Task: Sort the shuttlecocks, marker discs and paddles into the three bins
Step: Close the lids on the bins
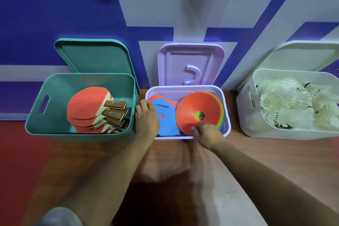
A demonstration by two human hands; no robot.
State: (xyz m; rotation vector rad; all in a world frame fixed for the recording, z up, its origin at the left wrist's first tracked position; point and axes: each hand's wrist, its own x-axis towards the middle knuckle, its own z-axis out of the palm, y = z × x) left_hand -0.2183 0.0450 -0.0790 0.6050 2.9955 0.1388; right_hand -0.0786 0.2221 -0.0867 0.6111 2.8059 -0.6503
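Here, three bins stand in a row against the blue-and-white wall across the middle of the frame. My left hand (146,117) rests on the left rim of the lilac bin (226,115) at centre, fingers curled over the edge and touching the flat blue disc (166,115) that leans inside; whether I am gripping the disc or only the rim I cannot tell. My right hand (208,135) sits at the bin's near edge, lower centre of the frame, with fingertips pinched on the lower rim of the orange marker disc (192,110), the top one of a nested stack whose yellow and green edges show along its right side. An orange flat disc (153,97) peeks out behind the blue one.

At centre left, the teal bin (36,115) holds the paddles (86,108), red-faced and stacked on a slant with their wooden handles pointing right. Its teal lid (95,57) leans against the wall behind it. The lilac lid (190,64) stands likewise behind the middle bin. At the right edge of the frame, the white bin (245,115) is heaped with white shuttlecocks (293,108), and its white lid (308,55) leans behind it. All three bins sit on a wooden floor (266,161), with a red patch at lower left.
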